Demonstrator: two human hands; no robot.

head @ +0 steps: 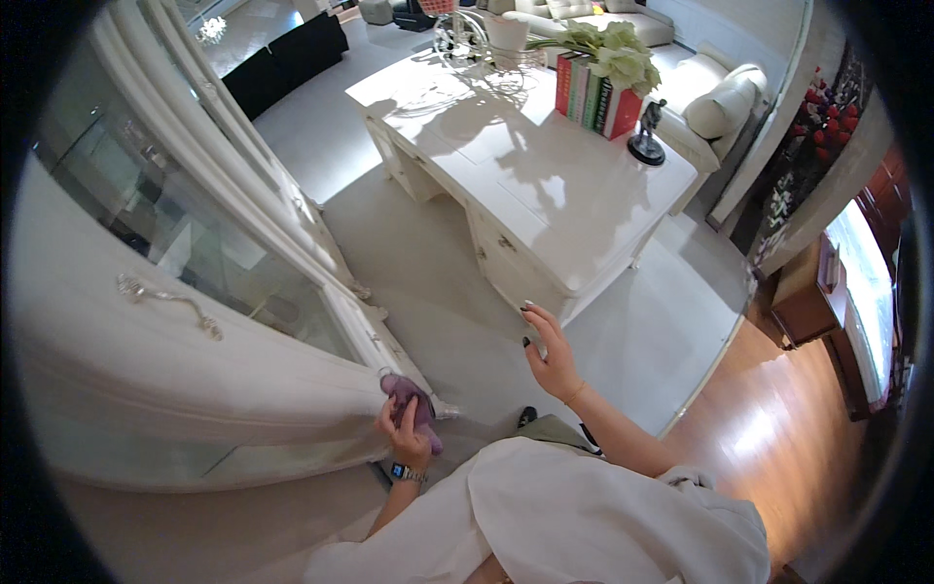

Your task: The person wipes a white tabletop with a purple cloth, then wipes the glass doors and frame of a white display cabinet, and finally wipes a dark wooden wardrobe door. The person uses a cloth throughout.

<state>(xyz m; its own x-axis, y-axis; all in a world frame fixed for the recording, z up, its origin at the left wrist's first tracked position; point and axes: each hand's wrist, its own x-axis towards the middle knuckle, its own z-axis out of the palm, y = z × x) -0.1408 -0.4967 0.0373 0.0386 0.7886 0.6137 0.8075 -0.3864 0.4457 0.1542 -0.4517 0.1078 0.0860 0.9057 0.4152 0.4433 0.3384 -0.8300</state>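
Note:
My left hand point(407, 431) presses a crumpled purple cloth point(414, 401) against the edge of a white cabinet door point(292, 398) with a glass pane. The palm side is hidden. An ornate metal handle point(169, 303) sits on this door, left of the cloth. My right hand point(552, 358) is raised in the air near the corner of a white desk point(584, 241), fingers apart and holding nothing. Whether it touches the desk cannot be told, though a gap seems to show.
On the desk stand a row of books point(595, 95), pale green artificial flowers point(620, 58), a dark figurine point(648, 135) and a white wire stand point(467, 44). Cream sofas point(715, 95) are behind it. A brown wooden cabinet point(810, 292) stands at the right.

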